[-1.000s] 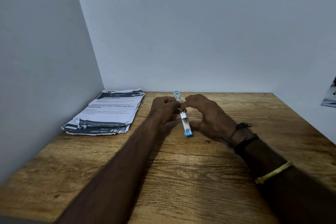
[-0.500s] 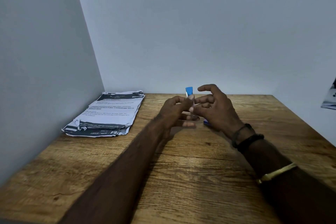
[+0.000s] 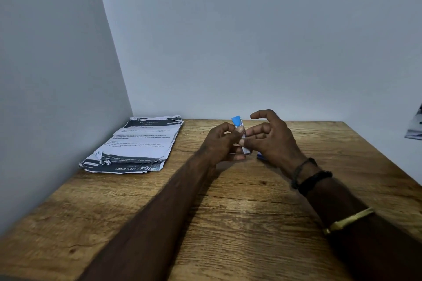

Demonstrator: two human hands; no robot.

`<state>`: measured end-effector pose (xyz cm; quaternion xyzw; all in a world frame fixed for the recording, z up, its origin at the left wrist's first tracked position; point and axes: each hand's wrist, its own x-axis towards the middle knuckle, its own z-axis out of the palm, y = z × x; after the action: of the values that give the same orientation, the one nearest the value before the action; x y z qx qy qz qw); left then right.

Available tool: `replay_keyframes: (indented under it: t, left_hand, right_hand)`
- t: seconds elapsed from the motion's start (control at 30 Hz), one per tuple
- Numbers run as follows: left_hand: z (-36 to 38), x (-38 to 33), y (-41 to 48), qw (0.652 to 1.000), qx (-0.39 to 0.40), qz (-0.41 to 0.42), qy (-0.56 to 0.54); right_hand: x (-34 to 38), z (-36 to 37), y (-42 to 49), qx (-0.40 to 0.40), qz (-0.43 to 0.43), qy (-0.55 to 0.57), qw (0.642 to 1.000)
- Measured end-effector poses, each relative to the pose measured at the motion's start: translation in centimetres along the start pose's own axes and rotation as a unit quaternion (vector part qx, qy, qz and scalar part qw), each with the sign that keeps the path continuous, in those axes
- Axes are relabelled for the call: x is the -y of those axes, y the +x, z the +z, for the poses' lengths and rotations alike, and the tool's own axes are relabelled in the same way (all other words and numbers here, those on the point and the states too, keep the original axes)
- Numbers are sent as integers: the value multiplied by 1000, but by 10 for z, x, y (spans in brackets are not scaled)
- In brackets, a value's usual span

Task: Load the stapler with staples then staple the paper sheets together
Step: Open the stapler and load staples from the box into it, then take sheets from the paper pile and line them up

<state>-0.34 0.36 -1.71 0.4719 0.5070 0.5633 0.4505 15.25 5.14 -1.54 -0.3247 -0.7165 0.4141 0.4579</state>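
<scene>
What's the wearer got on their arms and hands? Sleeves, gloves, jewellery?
No gloves and no sleeves in view: both forearms are bare. The left hand and its forearm carry nothing. The right hand has two dark bands at the wrist, a thin black cord and a thicker black braided bracelet. Further up that forearm sits a flat gold-coloured bangle. No rings visible.

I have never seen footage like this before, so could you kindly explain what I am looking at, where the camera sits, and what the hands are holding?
There is no machine here. A person wears a camera on the head, looking forward and down, so you see their own two bare arms. The left hand pinches a small stapler with a blue end, upright above a wooden table. The right hand hovers beside it, fingers spread, apparently working on it. A stack of printed paper sheets lies to the left, near the wall.
</scene>
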Motion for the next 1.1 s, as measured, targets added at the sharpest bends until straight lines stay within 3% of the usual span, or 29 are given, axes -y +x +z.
replay_keyframes:
  t: [0.1, 0.27, 0.47, 0.57, 0.67, 0.83, 1.1]
  left_hand:
    - [-1, -3, 1, 1000, 10, -2, 9]
    - [2, -1, 0, 994, -40, 2, 105]
    - [6, -4, -5, 996, 15, -77, -49]
    - [9, -5, -6, 994, 30, -85, -65]
    - [5, -5, -4, 994, -34, -84, 59]
    - [-4, -8, -7, 952, -161, -7, 260]
    - [-25, -17, -8, 941, -200, -2, 274]
  right_hand:
    - [-1, -1, 1, -21, -9, -25, 999]
    - [-4, 6, -1, -18, -38, -92, 995]
    - [-3, 14, -3, -8, -54, -100, 994]
    - [-4, 16, -5, -10, -62, -130, 990]
    - [-3, 17, -8, -4, -74, -183, 980]
    - [-1, 23, -16, 35, -93, -336, 937]
    - [12, 32, -10, 56, -61, -380, 921]
